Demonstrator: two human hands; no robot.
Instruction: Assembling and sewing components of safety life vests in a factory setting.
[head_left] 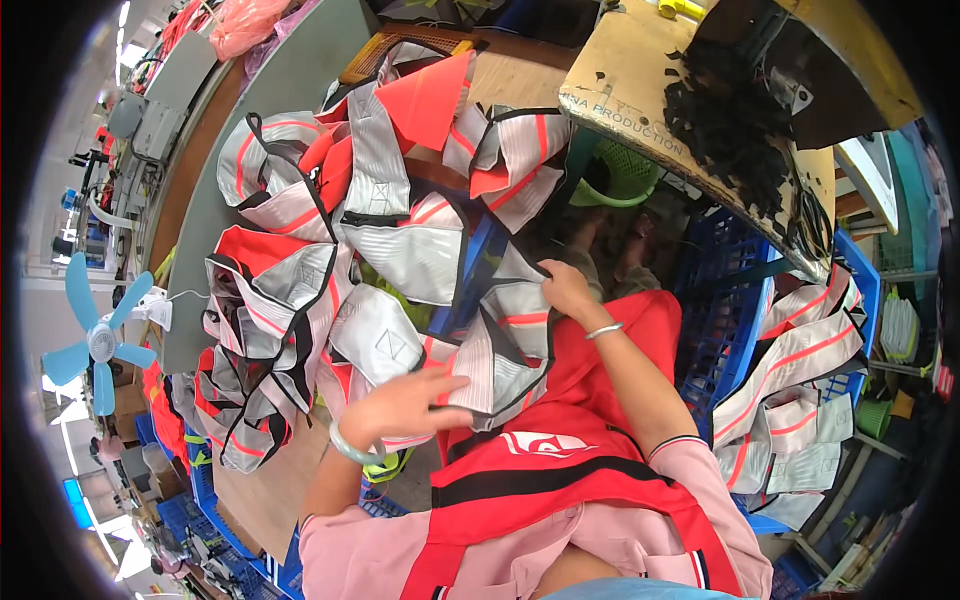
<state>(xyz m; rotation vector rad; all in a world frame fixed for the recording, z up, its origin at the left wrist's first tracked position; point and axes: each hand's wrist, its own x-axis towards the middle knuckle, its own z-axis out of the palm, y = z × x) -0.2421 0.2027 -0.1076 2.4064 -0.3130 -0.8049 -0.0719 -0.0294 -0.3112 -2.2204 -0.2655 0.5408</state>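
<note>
Over my lap lies a silver-grey reflective fabric piece [520,335] with coral stripes and black binding. My right hand [570,290] pinches its upper right edge. My left hand [408,405] is at its lower left, fingers stretched out and apart, close to or touching the fabric. Left of my hands, a heap of similar reflective pieces [285,285] with coral-red panels covers the work surface. One grey piece with a stitched box mark [378,335] lies just above my left hand.
A worn wooden table [625,90] with black scraps [740,140] stands at the upper right. Beneath it is a green basket [625,175]. A blue crate [735,385] at the right holds more reflective strips [790,375]. A blue fan [102,340] stands at the far left.
</note>
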